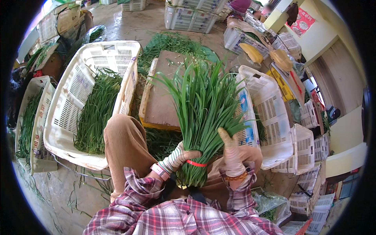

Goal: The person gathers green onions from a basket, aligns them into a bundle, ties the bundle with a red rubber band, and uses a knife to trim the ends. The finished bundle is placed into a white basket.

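My left hand [182, 157], in a striped work glove, grips a thick bundle of green garlic chives [202, 108] near its lower end. A red band [196, 163] circles the bundle just beside my thumb. The leaves fan out upward and to the right, and the cut stem ends point toward my lap. My right hand [233, 152], gloved too, is at the bundle's right side with a finger raised against the leaves. Whether it pinches any leaves is hidden. In front of me, behind the leaves, stands a low stand with a brown board top [161, 100].
On my left, a white plastic crate [66, 97] holds loose chives [100, 114]; a narrower crate [38, 141] stands beyond it. Another white crate [270, 117] is at my right. Leaf scraps [173, 44] lie on the floor behind the board. Stacked crates [191, 19] stand farther back.
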Demonstrator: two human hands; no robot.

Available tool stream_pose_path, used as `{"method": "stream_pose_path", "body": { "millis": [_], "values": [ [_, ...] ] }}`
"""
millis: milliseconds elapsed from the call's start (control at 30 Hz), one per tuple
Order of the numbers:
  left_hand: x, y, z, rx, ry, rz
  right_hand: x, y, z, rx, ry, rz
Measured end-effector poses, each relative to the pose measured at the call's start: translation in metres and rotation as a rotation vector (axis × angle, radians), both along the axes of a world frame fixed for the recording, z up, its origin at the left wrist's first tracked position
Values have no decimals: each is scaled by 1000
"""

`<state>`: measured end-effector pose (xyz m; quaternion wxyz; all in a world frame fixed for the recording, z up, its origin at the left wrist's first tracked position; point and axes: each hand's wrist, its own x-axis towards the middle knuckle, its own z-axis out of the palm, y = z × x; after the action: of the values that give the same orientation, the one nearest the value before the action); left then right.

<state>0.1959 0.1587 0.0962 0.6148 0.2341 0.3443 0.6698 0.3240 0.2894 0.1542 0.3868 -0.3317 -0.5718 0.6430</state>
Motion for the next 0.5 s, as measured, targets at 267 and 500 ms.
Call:
{"method": "stream_pose_path", "body": {
  "millis": [267, 500],
  "values": [
    [0, 6, -17, 39, 87, -5, 30, 55, 78, 750, -30, -485],
    [1, 9, -19, 60, 166, -38, -21, 41, 154, 1564, -694, 105]
  ]
}}
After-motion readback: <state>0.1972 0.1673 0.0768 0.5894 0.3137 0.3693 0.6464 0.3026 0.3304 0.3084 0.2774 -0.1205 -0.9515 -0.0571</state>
